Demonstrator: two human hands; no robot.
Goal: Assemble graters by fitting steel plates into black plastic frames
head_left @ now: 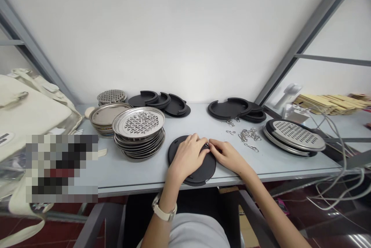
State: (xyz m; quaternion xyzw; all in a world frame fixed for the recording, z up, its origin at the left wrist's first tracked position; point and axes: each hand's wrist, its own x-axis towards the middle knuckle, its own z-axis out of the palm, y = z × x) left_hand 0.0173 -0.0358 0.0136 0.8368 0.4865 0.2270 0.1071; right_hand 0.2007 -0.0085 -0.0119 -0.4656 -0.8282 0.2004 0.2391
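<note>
A black round plastic base [193, 172] lies at the front edge of the table. My left hand [187, 155] is bent over the top of it, fingers curled down and thumb close to its right rim. At that rim my right hand [227, 156] pinches a small shiny metal clip [206, 145], mostly covered by the fingertips. The two hands almost meet there. To the right lie several loose wire clips [249, 135]. A stack of round metal grater plates [139, 124] stands left of the base.
More black bases lie at the back centre [175, 106] and back right [228, 109]. Assembled graters [295, 136] are stacked at the right. Plain metal discs [108, 114] stand behind the grater plates. A cream bag [31, 112] fills the left side; white cables [344, 155] hang at right.
</note>
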